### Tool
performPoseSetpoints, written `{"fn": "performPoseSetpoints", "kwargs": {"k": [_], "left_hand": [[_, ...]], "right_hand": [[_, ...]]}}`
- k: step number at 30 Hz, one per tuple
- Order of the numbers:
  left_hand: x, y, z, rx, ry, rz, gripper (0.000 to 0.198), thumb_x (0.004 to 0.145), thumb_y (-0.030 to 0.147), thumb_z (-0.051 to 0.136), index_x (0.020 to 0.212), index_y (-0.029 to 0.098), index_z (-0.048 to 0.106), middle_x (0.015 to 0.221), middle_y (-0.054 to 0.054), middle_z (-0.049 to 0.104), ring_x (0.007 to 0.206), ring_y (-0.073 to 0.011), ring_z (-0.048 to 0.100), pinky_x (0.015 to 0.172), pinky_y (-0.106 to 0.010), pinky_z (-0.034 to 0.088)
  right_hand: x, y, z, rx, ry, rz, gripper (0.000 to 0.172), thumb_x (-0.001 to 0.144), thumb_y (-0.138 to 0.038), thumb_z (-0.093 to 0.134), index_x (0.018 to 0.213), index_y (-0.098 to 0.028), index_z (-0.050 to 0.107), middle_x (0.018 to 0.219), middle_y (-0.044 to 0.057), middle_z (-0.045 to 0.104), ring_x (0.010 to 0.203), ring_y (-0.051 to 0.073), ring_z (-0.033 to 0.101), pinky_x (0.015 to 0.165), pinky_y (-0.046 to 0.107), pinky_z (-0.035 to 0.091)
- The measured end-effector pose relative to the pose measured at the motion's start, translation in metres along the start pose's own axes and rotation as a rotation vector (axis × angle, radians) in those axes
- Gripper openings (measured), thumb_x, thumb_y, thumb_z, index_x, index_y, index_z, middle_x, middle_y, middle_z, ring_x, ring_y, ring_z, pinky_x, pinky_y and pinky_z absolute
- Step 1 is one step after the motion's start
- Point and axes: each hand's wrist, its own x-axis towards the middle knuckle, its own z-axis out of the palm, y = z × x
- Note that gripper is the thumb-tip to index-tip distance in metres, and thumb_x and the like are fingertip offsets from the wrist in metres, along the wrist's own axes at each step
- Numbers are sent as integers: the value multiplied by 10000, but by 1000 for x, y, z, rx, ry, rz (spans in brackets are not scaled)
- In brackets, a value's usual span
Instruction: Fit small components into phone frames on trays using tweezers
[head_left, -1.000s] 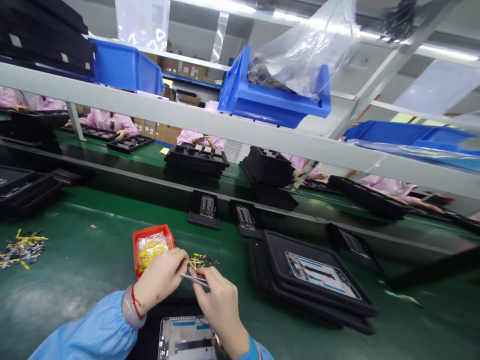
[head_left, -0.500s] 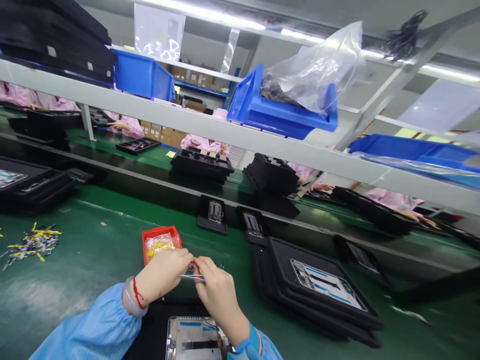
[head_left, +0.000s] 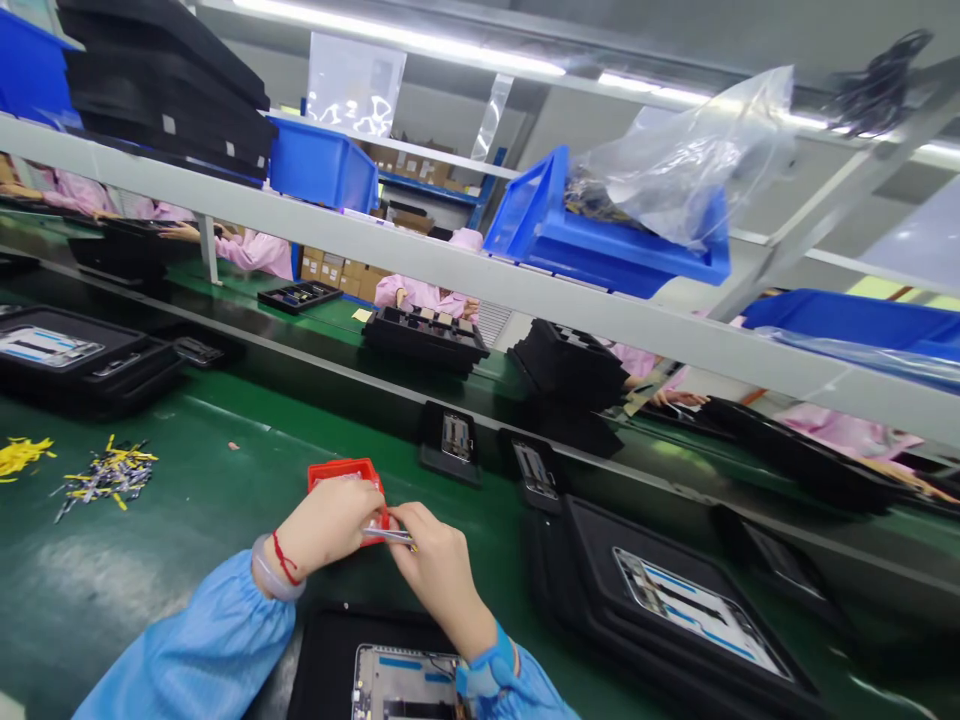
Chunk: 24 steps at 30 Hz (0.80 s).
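Note:
My left hand (head_left: 330, 525), with a red cord and a pale bangle at the wrist, is closed over the near side of a small red bin (head_left: 341, 468). Whatever its fingertips pinch is hidden. Close by on the right, my right hand (head_left: 439, 555) is closed on silver tweezers (head_left: 388, 536), which reach across to my left fingers. A tiny yellow bit shows at their right end. Below my hands, a silver device frame (head_left: 405, 685) with blue strips lies in a black foam tray (head_left: 322, 650). My right sleeve hides part of it.
Yellow strips (head_left: 21, 456) and a pile of yellow and dark small parts (head_left: 112, 475) lie at left. Foam trays with device frames (head_left: 697, 610) are stacked at right. A conveyor belt and a shelf with blue bins (head_left: 615, 250) run across; people in pink work beyond.
The camera view has swung slightly left, so the scene sits further right. My hands have come nearer the red bin and now cover more of it. The tweezers show more clearly.

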Motion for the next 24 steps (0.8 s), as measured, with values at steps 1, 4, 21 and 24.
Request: {"fn": "performPoseSetpoints", "kwargs": {"k": [1, 4, 21, 24], "left_hand": [[0, -4, -4, 34, -7, -67, 143, 829, 100, 532, 860, 178, 648, 899, -51, 652, 836, -205, 647, 736, -265, 486], [1, -18, -16, 119, 2, -281, 223, 844, 85, 450, 840, 156, 661, 968, -92, 618, 810, -209, 645, 700, -277, 478], [1, -39, -9, -1, -63, -280, 196, 799, 120, 485, 769, 190, 666, 784, -37, 690, 738, -194, 641, 620, -241, 411], [2, -37, -7, -27, -63, -233, 201, 773, 98, 485, 748, 187, 663, 755, -32, 683, 700, -187, 631, 604, -239, 403]], "right_hand": [[3, 1, 3, 38, -1, 30, 245, 756, -99, 495, 878, -204, 679, 838, 33, 716, 677, 174, 668, 568, 223, 458], [15, 5, 16, 175, -26, 185, 250, 718, -80, 513, 828, -211, 694, 815, 27, 711, 719, 181, 659, 610, 234, 458], [42, 14, 46, 699, -135, 369, 190, 770, -239, 608, 899, -153, 718, 883, 69, 748, 816, 225, 689, 721, 311, 532], [40, 14, 43, 727, -142, 379, 145, 740, -246, 636, 824, -162, 719, 818, 50, 738, 757, 213, 674, 671, 293, 516]]}}
